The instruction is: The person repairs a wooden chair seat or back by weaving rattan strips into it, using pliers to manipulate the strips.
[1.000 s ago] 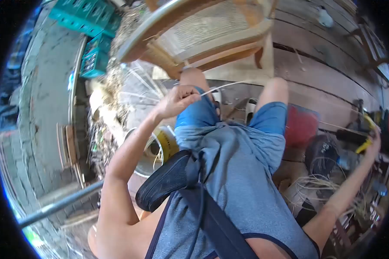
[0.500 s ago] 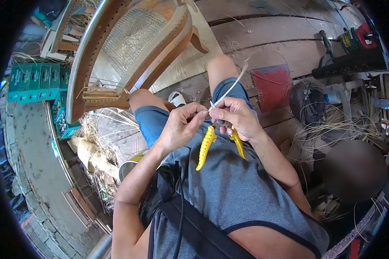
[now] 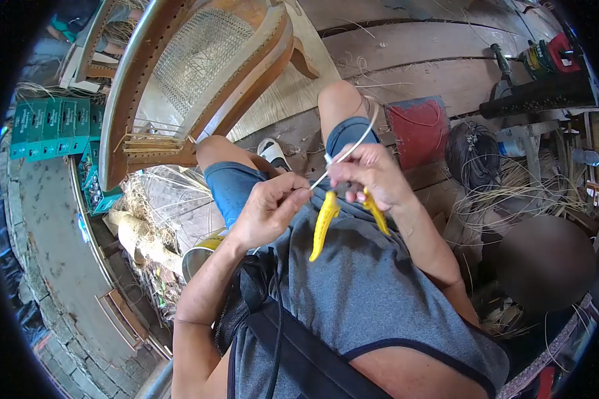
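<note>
A pale, thin cane strand (image 3: 361, 138) runs between my two hands and curves up past the right one. My left hand (image 3: 269, 209) pinches its lower end between thumb and fingers. In my right hand (image 3: 374, 176), slightly blurred, thumb and forefinger are closed on the strand. The same hand's lower fingers hold yellow-handled pliers (image 3: 324, 226), whose handles hang apart toward my grey shirt. The pliers' jaws are mostly hidden by the hand. Beyond my left knee stands a wooden chair frame (image 3: 239, 70) with a woven cane panel (image 3: 196, 60).
Green boxes (image 3: 53, 126) are stacked at left. A red panel (image 3: 416, 133) lies past my right knee, beside a dark coil (image 3: 472, 156) and loose cane strands (image 3: 506, 193). A yellowish container (image 3: 203, 256) stands near my left forearm. Another person's hand (image 3: 113, 48) shows at upper left.
My hands have moved apart, the left down and leftward, exposing a length of strand between them. The pliers have shifted right and turned slightly with my right hand.
</note>
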The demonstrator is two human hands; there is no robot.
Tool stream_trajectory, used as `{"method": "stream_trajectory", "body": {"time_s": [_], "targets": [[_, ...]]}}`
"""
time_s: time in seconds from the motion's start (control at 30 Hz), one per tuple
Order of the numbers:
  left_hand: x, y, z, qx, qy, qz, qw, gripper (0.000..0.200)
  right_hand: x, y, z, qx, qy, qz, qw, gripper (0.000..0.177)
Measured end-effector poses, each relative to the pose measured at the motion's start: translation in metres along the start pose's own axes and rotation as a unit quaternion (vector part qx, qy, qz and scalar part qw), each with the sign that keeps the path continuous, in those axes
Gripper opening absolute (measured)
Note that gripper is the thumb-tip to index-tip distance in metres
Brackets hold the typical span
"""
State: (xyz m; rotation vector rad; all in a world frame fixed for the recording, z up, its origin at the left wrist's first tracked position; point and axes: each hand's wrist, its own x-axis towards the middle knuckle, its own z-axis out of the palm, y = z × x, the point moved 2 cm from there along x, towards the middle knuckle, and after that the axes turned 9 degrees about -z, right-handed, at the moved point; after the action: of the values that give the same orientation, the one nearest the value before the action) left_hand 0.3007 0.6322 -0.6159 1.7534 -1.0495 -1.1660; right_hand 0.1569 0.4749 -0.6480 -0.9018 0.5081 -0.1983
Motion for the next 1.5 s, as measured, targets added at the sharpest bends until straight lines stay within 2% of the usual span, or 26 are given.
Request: {"method": "stream_trajectory", "body": {"time_s": [0.07, 0.2, 0.27, 0.37, 0.43, 0.47, 0.5, 0.53, 0.6, 0.67, 0.7, 0.73, 0.8, 0.83, 0.87, 0.93, 1.0, 1.03, 1.07, 1.13, 1.2, 1.23, 1.27, 1.37, 1.5], "targets": [[-0.015, 0.007, -0.008, -0.093, -0.019, -0.144, 0.985, 0.01, 0.004, -0.007, -0.013, 0.0, 0.028, -0.036, 0.999, 0.012], [-0.043, 0.012, -0.02, -0.114, -0.01, -0.149, 0.982, 0.013, 0.005, -0.029, -0.023, -0.031, 0.022, -0.044, 0.998, 0.01], [-0.054, 0.012, -0.028, -0.05, 0.015, -0.145, 0.988, 0.013, 0.009, -0.043, -0.032, -0.025, 0.029, -0.066, 0.997, 0.011], [-0.077, 0.01, -0.04, -0.043, 0.018, -0.146, 0.988, 0.012, 0.008, -0.063, -0.057, -0.068, 0.104, -0.098, 0.987, 0.013], [-0.087, 0.006, -0.047, -0.037, 0.018, -0.146, 0.988, 0.012, 0.006, -0.078, -0.074, -0.082, 0.094, -0.12, 0.985, 0.015], [-0.092, 0.003, -0.048, -0.065, 0.009, -0.182, 0.981, 0.013, 0.004, -0.083, -0.081, -0.107, 0.093, -0.122, 0.982, 0.016], [-0.094, 0.0, -0.047, -0.094, 0.003, -0.217, 0.972, 0.013, 0.002, -0.094, -0.094, -0.119, 0.146, -0.155, 0.97, 0.017], [-0.087, 0.0, -0.045, -0.097, 0.005, -0.212, 0.972, 0.013, 0.0, -0.106, -0.108, -0.131, 0.194, -0.188, 0.954, 0.017], [-0.065, 0.005, -0.044, -0.014, 0.051, -0.112, 0.992, 0.015, 0.002, -0.113, -0.137, -0.11, 0.214, -0.242, 0.94, 0.024], [-0.032, 0.014, -0.034, -0.048, 0.063, -0.117, 0.99, 0.017, 0.001, -0.093, -0.127, -0.155, 0.195, -0.187, 0.95, 0.03], [-0.014, 0.011, -0.03, -0.061, 0.057, -0.092, 0.992, 0.017, 0.001, -0.076, -0.111, -0.149, 0.185, -0.113, 0.965, 0.034], [0.002, 0.008, -0.025, -0.073, 0.049, -0.067, 0.994, 0.017, -0.007, -0.067, -0.074, -0.184, 0.13, -0.052, 0.973, 0.037], [0.027, 0.007, -0.01, -0.077, 0.026, -0.043, 0.996, 0.017, -0.012, -0.028, -0.027, -0.112, -0.044, -0.04, 0.992, 0.045], [0.033, 0.008, -0.002, -0.083, -0.001, -0.021, 0.996, 0.017, -0.014, -0.017, -0.003, -0.014, -0.065, 0.025, 0.997, 0.046], [0.033, 0.008, 0.003, -0.082, -0.011, -0.025, 0.996, 0.017, -0.012, -0.01, 0.011, 0.028, -0.067, -0.016, 0.997, 0.038], [0.032, 0.009, 0.006, -0.102, -0.011, -0.012, 0.995, 0.018, -0.001, -0.007, 0.005, -0.034, 0.023, -0.037, 0.998, 0.029], [0.019, -0.006, -0.012, -0.065, -0.02, -0.057, 0.996, 0.019, 0.003, -0.031, -0.019, -0.093, 0.127, -0.07, 0.985, 0.027], [0.012, -0.011, -0.021, -0.06, -0.035, -0.08, 0.994, 0.019, 0.007, -0.037, -0.04, -0.076, 0.132, -0.119, 0.981, 0.026], [0.006, -0.014, -0.025, -0.056, -0.05, -0.103, 0.992, 0.019, 0.008, -0.044, -0.053, -0.059, 0.133, -0.124, 0.982, 0.026], [0.002, -0.01, -0.025, -0.097, -0.035, -0.13, 0.986, 0.018, 0.005, -0.048, -0.04, -0.072, 0.053, -0.119, 0.989, 0.031], [0.003, -0.005, -0.017, -0.112, -0.03, -0.136, 0.984, 0.018, 0.0, -0.032, -0.006, -0.077, -0.026, -0.014, 0.997, 0.035], [0.004, -0.009, -0.011, -0.108, -0.011, -0.103, 0.989, 0.017, -0.002, -0.023, 0.011, -0.052, -0.06, 0.01, 0.997, 0.032], [0.004, -0.012, -0.008, -0.11, -0.009, -0.108, 0.988, 0.017, 0.0, -0.006, 0.018, -0.047, -0.08, 0.026, 0.995, 0.029], [0.002, -0.007, -0.008, -0.061, 0.021, -0.016, 0.998, 0.014, 0.002, 0.007, 0.03, 0.006, -0.057, -0.005, 0.998, 0.025], [-0.01, 0.001, -0.013, 0.01, 0.021, -0.035, 0.999, 0.012, 0.005, 0.011, 0.031, -0.011, -0.046, -0.017, 0.999, 0.022]]}}
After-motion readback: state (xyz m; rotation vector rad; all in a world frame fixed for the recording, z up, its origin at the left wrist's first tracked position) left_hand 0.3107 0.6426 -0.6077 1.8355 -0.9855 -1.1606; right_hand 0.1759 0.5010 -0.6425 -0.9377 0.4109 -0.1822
